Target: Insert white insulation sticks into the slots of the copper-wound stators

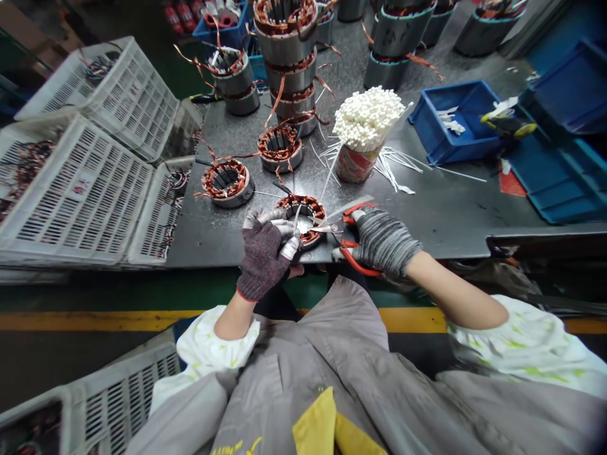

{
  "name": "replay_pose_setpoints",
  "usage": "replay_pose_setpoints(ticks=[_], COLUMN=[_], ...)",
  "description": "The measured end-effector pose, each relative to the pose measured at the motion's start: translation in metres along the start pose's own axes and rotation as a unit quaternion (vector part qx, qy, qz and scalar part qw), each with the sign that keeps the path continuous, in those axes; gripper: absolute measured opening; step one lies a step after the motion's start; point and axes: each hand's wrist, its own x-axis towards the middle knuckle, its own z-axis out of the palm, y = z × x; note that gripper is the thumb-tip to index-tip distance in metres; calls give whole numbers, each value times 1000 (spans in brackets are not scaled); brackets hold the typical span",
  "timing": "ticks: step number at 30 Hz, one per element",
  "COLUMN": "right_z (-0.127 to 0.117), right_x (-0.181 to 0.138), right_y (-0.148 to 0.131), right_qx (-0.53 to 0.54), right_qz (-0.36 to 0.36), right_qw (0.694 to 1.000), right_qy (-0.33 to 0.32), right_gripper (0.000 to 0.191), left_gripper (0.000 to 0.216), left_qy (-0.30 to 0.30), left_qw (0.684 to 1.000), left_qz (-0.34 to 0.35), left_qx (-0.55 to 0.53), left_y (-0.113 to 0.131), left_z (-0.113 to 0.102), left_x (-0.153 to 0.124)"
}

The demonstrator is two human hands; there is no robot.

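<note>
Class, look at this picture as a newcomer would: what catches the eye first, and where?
The thick bunch of white sticks likely draws the eye first, upright in a container beyond the right hand. Next come the red-handled scissors in that hand, blades over the copper-wound ring at the left hand. Farther back rises a tall stack of similar rings.

Light: moderate, from above | glare: soft sheen on dark tabletop (213, 243) | upper-left background: dim | edges: wide-angle stretch, right sleeve (535, 344) blurred
</note>
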Motion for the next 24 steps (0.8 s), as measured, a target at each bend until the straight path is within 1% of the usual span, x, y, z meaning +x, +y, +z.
replay_pose_setpoints(ticks=[6,8,10,12,15,17,19,21,23,24], right_z=[-4,-8,-14,-17,-18,-17,-18,-22,-29,-33], right_x=[-2,-7,-13,-17,-14,-4,8,15,13,8], right_y=[1,2,2,2,-3,-8,-12,-13,-10,-7], right_qx=[11,8,-8,-25,-44,-57,-72,-93,-113,-119], right_qz=[0,14,47,90,121,120,119,122,125,122], right_qw=[1000,998,994,992,991,991,989,984,980,980], right_qy=[-28,-64,-95,-88,-35,-29,-50,-85,-107,-107], right_gripper=[69,61,50,46,52,57,59,58,59,60], left_gripper=[16,16,16,15,14,13,13,12,14,17], left_qy=[-5,-3,3,15,48,61,67,75,83,86], left_qw=[999,999,999,999,998,998,997,997,996,995], left_qz=[-33,-36,-38,-38,-35,-34,-29,-18,-15,-21], left_qx=[-4,-6,-8,-7,4,11,9,-3,-25,-39], left_y=[4,5,8,12,19,24,27,27,25,23], left_z=[1,0,0,3,10,15,18,18,17,16], left_x=[3,4,4,3,0,-2,-3,-5,-6,-7])
